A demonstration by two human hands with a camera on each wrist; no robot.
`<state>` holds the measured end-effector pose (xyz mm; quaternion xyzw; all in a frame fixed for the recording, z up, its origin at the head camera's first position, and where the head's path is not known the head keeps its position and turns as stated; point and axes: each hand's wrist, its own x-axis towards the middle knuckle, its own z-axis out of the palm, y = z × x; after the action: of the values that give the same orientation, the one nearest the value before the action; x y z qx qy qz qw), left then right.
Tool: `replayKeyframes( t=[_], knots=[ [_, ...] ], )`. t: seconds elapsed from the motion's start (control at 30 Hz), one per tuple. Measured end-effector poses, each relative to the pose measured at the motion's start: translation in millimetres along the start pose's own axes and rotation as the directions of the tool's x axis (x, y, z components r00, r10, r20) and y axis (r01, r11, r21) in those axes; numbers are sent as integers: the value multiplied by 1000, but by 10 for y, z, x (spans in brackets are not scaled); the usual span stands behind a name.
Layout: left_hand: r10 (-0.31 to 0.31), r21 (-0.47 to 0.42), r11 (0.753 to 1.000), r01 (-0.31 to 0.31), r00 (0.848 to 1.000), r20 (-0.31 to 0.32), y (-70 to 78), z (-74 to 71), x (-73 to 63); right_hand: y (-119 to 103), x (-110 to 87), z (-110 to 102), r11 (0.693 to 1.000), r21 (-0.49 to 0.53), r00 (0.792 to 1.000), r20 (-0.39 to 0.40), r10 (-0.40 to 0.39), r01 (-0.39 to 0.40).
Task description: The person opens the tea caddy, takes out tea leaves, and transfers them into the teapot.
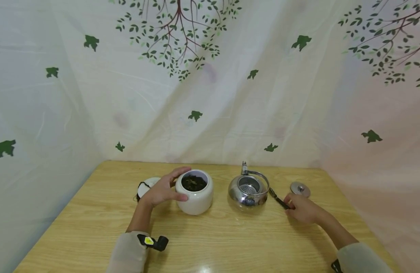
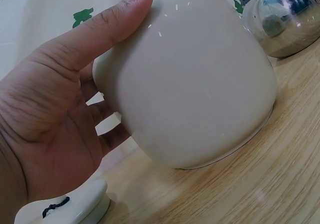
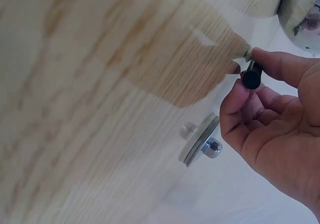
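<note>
Gripping the white jar [image 1: 196, 203] from its left side, the left hand [image 1: 163, 189] bends its fingers; right of the kettle [image 1: 248, 200], the right hand [image 1: 302, 208] pinches a black stick [image 1: 279, 200].

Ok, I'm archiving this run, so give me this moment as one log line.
left hand: grips white jar | right hand: holds black handle | kettle: open

The left grip [image 2: 60, 104] is curled round the side of a glossy white jar [image 2: 195, 84] on the wood-grained counter [image 2: 240, 169]; near it lies a white lid [image 2: 82, 204] with dark cord [image 2: 56, 206], beyond stands a shiny metal pot [image 2: 290, 22]
</note>
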<state>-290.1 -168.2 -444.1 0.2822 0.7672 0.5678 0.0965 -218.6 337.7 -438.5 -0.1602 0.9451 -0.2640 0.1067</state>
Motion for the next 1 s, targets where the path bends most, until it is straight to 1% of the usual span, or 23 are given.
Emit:
replayKeyframes(
  t=[0.3, 0.43, 0.53, 0.67, 0.7, 0.8, 0.9, 1.0],
  knots=[
    [-19, 10, 1000, 19, 1000, -4, -6, -2, -7, 29, -44, -57, 998, -21, 998, -37, -53, 52],
    [-19, 14, 1000, 19, 1000, -6, -6, -4, -9, 29, -52, -59, 999, -18, 998, -52, -45, 44],
    [-16, 21, 1000, 16, 1000, -8, 0, -2, -5, 22, -61, -60, 1000, -7, 997, -68, -25, 25],
    [-13, 27, 1000, 13, 1000, -8, 1, 2, -3, 6, -74, -65, 1000, 1, 996, -87, -23, 23],
    [-14, 29, 999, 15, 1000, -8, 0, 3, -4, 14, -73, -64, 999, -6, 995, -93, -34, 33],
    [-21, 30, 999, 22, 1000, -11, -3, 7, -6, 39, -70, -70, 999, -21, 992, -119, -41, 39],
    [-24, 31, 999, 25, 1000, -13, -2, 10, -6, 82, -60, -86, 997, -66, 985, -166, -45, 35],
    [-22, 32, 999, 22, 1000, -16, -1, 9, -4, 90, -63, -112, 996, -85, 976, -214, -46, 28]
  ],
)
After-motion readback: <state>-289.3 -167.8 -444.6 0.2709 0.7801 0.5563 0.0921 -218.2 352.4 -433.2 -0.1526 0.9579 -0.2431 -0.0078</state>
